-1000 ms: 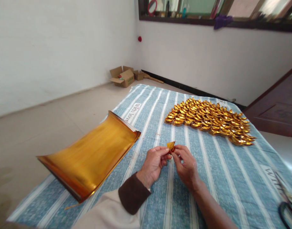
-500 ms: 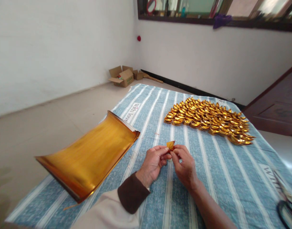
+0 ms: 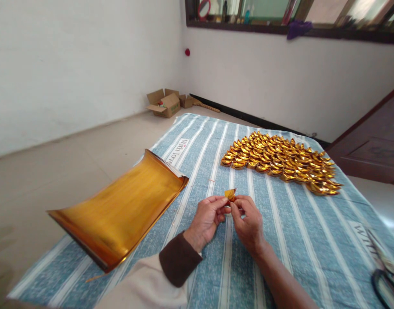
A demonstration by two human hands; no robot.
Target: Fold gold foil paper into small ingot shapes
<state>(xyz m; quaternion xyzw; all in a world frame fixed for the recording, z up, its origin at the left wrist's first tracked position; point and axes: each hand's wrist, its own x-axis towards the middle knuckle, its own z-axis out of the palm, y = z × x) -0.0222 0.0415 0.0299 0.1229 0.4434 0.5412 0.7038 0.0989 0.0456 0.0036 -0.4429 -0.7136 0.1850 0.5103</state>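
Observation:
Between both hands is a small folded piece of gold foil paper (image 3: 230, 195), held up over the striped tablecloth (image 3: 213, 150). My left hand (image 3: 207, 219) pinches its left side between thumb and fingers. On the other side, my right hand (image 3: 248, 221) grips its lower right edge, fingertips close to the left thumb. Part of the paper is covered by the fingers. To the left lies a stack of large gold foil sheets (image 3: 119, 210), its edges curling. Beyond my right hand, many folded gold foil ingots (image 3: 277, 159) are packed in rows.
Black-handled scissors (image 3: 385, 274) lie near the table's right edge. An open cardboard box (image 3: 165, 105) stands on the floor by the far corner. A purple cloth (image 3: 299, 29) hangs from the window ledge, and a brown wooden panel (image 3: 374, 141) rises at the right.
The foil piece has turned slightly between my fingertips, and its upper flap shows a little differently. Both hands stay in nearly the same place.

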